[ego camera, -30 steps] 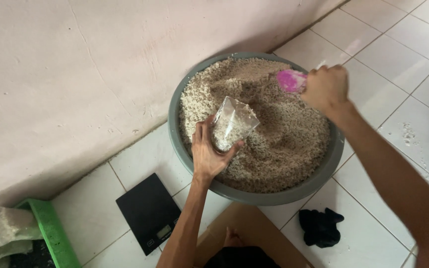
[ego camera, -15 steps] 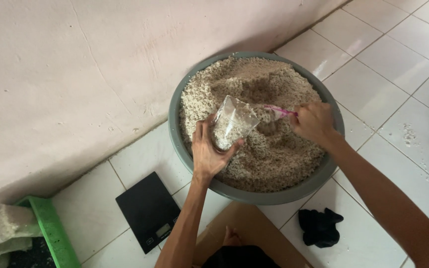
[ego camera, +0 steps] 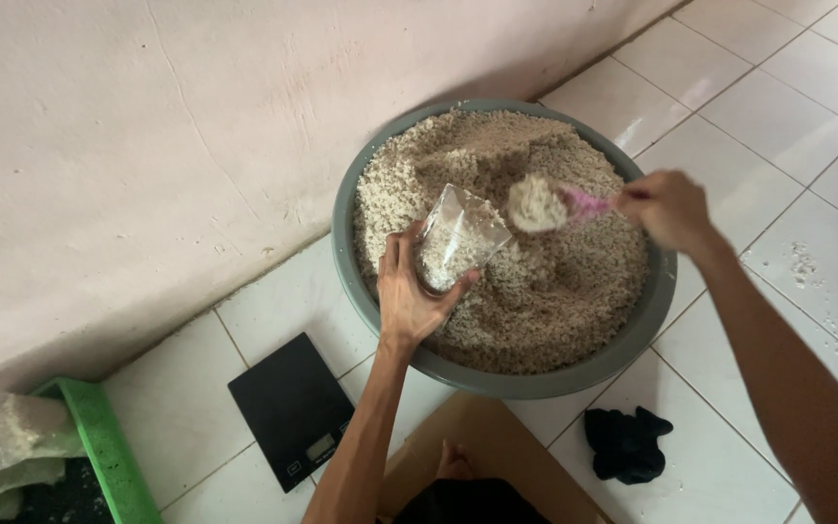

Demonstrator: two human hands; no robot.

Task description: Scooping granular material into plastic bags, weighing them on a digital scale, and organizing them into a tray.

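A wide grey basin (ego camera: 361, 291) on the tiled floor is heaped with pale crumbly grain (ego camera: 545, 301). My left hand (ego camera: 409, 296) holds a small clear plastic bag (ego camera: 458, 238) open above the grain, tilted toward the right. My right hand (ego camera: 671, 209) grips a pink scoop (ego camera: 584, 202) heaped with the same grain, its load hovering just right of the bag's mouth.
A black flat digital scale (ego camera: 293, 408) lies on the tiles left of the basin. A dark crumpled cloth (ego camera: 628, 442) lies at the lower right. A green crate (ego camera: 104, 451) with whitish bags sits at the far left. A pale wall runs behind the basin.
My right hand dipped the pink scoop into the grain and has lifted it out full, moving left to the bag's mouth. My left hand and the bag have stayed put.
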